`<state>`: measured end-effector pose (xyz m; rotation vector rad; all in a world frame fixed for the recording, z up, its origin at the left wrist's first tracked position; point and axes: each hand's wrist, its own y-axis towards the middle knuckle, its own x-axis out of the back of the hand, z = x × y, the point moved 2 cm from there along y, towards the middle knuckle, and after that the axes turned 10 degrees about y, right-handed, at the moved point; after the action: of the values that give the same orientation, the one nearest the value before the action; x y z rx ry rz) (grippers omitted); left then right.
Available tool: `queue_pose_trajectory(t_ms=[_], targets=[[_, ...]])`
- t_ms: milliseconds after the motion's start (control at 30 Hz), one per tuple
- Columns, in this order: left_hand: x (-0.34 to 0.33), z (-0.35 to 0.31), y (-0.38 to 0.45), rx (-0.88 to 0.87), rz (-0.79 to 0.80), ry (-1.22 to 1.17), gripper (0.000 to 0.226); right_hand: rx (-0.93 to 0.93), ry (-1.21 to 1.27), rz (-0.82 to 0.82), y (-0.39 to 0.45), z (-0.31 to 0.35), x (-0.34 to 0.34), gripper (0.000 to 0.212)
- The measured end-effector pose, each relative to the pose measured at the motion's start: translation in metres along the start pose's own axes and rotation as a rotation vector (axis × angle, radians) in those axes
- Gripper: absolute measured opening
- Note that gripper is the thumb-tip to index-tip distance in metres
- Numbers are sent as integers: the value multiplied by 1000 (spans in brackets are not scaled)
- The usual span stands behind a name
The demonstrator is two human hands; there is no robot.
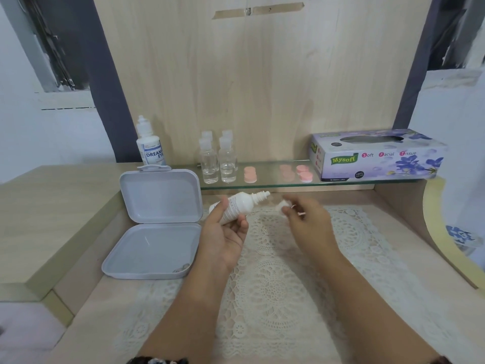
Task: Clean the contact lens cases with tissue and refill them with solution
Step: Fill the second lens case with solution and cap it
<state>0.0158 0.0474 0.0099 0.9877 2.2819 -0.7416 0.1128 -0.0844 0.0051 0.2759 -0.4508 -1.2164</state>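
Bottle [240, 206]: left hand [225, 232] grips it, nozzle bare, frame centre.
Cap [283, 205]: right hand [307, 222] pinches it; keep off table.
Next: tilt nozzle w/o touching cases.

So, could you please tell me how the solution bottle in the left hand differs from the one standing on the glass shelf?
The held bottle lies tilted in the left hand, nozzle bare; its cap is in the right hand. The shelf bottle stands upright on the glass shelf, capped, its blue label facing out. Both are white.
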Motion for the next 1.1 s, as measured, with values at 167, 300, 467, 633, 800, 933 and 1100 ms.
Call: queue_pose_trajectory(t_ms=[167, 300, 467, 633, 800, 933, 1100], targets=[[-1, 1, 0, -2, 14, 52, 22, -76, 446, -70, 0, 13, 6, 31], [-1, 5, 1, 0, 35, 114, 24, -85, 420, -10, 1, 10, 2, 32], [-1, 7, 3, -6, 42, 122, 32, -87, 400, 22, 2, 8, 6, 38], [0, 7, 4, -9, 51, 127, 33, -85, 392, 50, 1, 9, 8, 37], [-1, 8, 4, -20, 71, 138, 42, -78, 381, 101, -1, 10, 6, 31], [-1, 8, 4, -23, 91, 160, 48, -108, 303, 54, 1, 9, 7, 9], [-2, 9, 5, -17, 89, 146, 42, -123, 190, 19, -2, 10, 10, 42]])
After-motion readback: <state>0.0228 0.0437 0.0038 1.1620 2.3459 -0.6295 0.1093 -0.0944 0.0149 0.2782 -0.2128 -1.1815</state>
